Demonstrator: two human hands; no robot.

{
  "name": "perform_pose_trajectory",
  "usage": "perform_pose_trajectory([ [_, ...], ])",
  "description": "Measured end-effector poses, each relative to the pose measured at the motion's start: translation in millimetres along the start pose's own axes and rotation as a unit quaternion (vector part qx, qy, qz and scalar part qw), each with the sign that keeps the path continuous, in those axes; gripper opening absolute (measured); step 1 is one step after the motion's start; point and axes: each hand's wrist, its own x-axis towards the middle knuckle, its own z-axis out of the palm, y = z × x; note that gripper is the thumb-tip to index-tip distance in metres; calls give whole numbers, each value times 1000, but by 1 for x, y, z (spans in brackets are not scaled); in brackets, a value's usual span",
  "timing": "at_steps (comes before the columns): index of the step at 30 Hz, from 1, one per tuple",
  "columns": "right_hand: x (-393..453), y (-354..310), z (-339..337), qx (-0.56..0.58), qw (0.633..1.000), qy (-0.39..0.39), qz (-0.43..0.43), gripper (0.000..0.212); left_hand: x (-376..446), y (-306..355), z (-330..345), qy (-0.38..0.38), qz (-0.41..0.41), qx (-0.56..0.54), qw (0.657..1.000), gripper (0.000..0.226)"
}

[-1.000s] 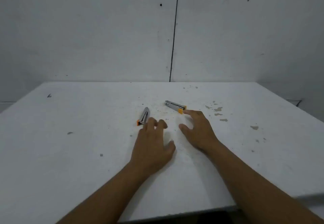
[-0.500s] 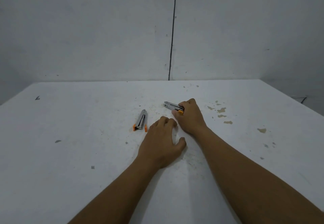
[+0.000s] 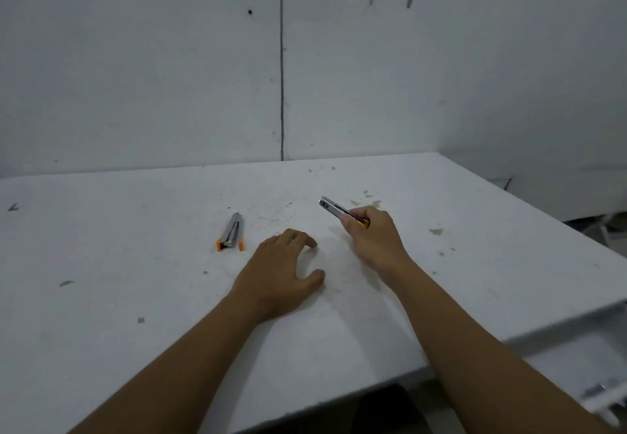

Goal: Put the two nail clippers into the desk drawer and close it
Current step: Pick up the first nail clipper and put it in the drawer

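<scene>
Two silver nail clippers with orange ends are on or over a white desk (image 3: 118, 297). One nail clipper (image 3: 231, 232) lies flat left of centre, untouched. My right hand (image 3: 375, 240) is shut on the orange end of the other nail clipper (image 3: 332, 208), whose silver tip sticks out up and to the left, lifted slightly off the desk. My left hand (image 3: 283, 272) rests palm down on the desk with fingers spread, holding nothing, a short way right of the lying clipper. An open white drawer (image 3: 576, 362) shows under the desk's front edge at lower right.
A white wall stands behind the desk, with a dark vertical seam (image 3: 281, 77). Brownish stains (image 3: 371, 202) and small chips mark the desktop. The desk's right edge drops off at the far right. A metal part (image 3: 599, 391) shows at the drawer's lower right.
My right hand closed on the right clipper and lifted it slightly. My left hand drew away from the left clipper toward the centre. The view tilted, bringing the drawer into sight.
</scene>
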Motion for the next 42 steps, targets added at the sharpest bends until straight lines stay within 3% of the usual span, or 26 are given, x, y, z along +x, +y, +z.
perform_pose_trajectory([
  [9,-97,26,-98,-7,990,142,14,27,-3,81,40,-46,94,-17,994,48],
  [16,-166,76,-170,-50,973,224,30,16,12,140,72,-112,142,-27,983,50],
  [19,-184,101,-209,-109,977,180,20,16,15,153,79,-118,152,-31,981,50],
  [23,-187,123,-252,-213,976,39,35,16,18,151,82,-117,145,-54,981,52],
  [29,-156,134,-260,-359,923,-108,87,19,14,149,81,-107,140,-75,982,50],
  [34,-138,138,-245,-414,894,-140,94,22,14,149,80,-99,137,-84,982,49],
  [38,-134,145,-236,-396,900,-136,118,25,16,147,81,-93,136,-91,982,43],
  [42,-141,145,-228,-379,911,-85,140,29,17,147,81,-92,128,-105,982,42],
])
